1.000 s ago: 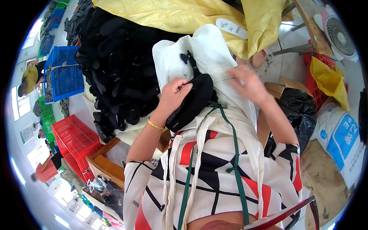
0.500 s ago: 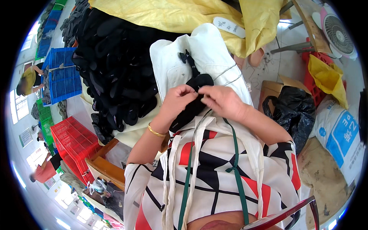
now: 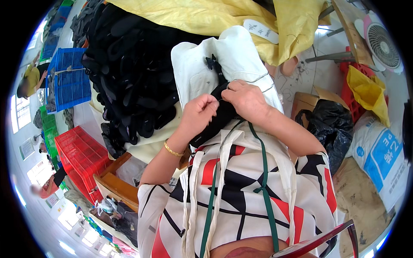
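On my lap, over white cloth (image 3: 191, 64), lies a black cloth shoe (image 3: 209, 131), its sole-shaped end toward me. My left hand (image 3: 200, 112) is closed in a pinch above the shoe's left side. Just right of it, my right hand (image 3: 248, 99) bends over the shoe's upper part with fingers pressed together. A thin strand of thread (image 3: 220, 100) seems to run between the fingertips. What my right fingers grip is hidden behind the hand. A grey cord (image 3: 261, 79) crosses the white cloth on the right. A small black clamp-like piece (image 3: 211, 62) sits between my knees.
A large heap of black shoes (image 3: 129, 73) lies to the left. Yellow sheeting (image 3: 185, 16) with a white insole (image 3: 260, 31) stretches across the far side. A wooden drawer (image 3: 116, 180) and red crate (image 3: 81, 159) stand left; a black plastic bag (image 3: 330, 122) and fan (image 3: 383, 43) right.
My right hand has shifted up and a little left over the shoe, covering more of its upper end. My left hand has drawn slightly apart, with thread showing between them.
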The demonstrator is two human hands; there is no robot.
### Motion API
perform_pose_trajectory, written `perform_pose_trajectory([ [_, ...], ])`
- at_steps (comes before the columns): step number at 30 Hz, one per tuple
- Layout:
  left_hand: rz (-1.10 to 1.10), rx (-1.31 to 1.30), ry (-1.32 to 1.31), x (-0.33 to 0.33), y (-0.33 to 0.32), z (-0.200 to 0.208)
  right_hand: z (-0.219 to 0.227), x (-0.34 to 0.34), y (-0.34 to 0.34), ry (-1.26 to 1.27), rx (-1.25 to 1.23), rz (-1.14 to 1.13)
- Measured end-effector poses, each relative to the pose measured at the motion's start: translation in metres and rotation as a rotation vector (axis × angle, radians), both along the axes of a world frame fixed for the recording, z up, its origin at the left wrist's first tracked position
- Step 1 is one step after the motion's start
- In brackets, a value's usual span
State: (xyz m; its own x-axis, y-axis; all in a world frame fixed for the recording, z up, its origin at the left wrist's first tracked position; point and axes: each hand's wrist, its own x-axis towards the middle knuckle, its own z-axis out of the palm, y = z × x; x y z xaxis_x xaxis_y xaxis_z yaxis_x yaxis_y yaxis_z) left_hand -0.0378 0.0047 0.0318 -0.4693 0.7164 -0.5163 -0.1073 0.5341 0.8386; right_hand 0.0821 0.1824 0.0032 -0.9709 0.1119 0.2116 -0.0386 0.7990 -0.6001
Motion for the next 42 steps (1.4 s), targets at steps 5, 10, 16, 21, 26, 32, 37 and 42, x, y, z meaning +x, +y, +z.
perform_pose_trajectory([
  [5, 0.176, 0.002, -0.321, -0.008, -0.003, -0.021, -0.002, -0.001, -0.007, -0.004, -0.231, -0.052],
  [10, 0.129, 0.01, -0.146, 0.003, 0.003, -0.024, -0.014, -0.005, -0.021, 0.114, -0.379, -0.075],
  [16, -0.137, 0.221, 0.743, 0.015, 0.003, -0.014, 0.002, 0.033, 0.04, -0.05, -1.493, -0.365],
  [21, -0.185, 0.187, 0.836, 0.011, 0.005, -0.018, 0.016, 0.115, 0.181, 0.695, -1.774, -0.667],
  [26, -0.15, 0.195, 0.747, 0.008, 0.013, -0.024, 0.007, 0.218, 0.283, 1.17, -1.331, -1.14],
  [32, -0.168, 0.165, 0.755, 0.009, 0.01, -0.019, -0.02, 0.238, 0.298, 0.999, -0.736, -1.263],
  [37, -0.285, 0.335, 1.148, 0.0, 0.004, -0.02, -0.034, 0.279, 0.327, 1.023, -0.744, -1.216],
  [42, -0.39, 0.263, 1.248, -0.001, 0.003, -0.028, 0.029, 0.275, 0.32, 1.112, -0.835, -1.118],
])
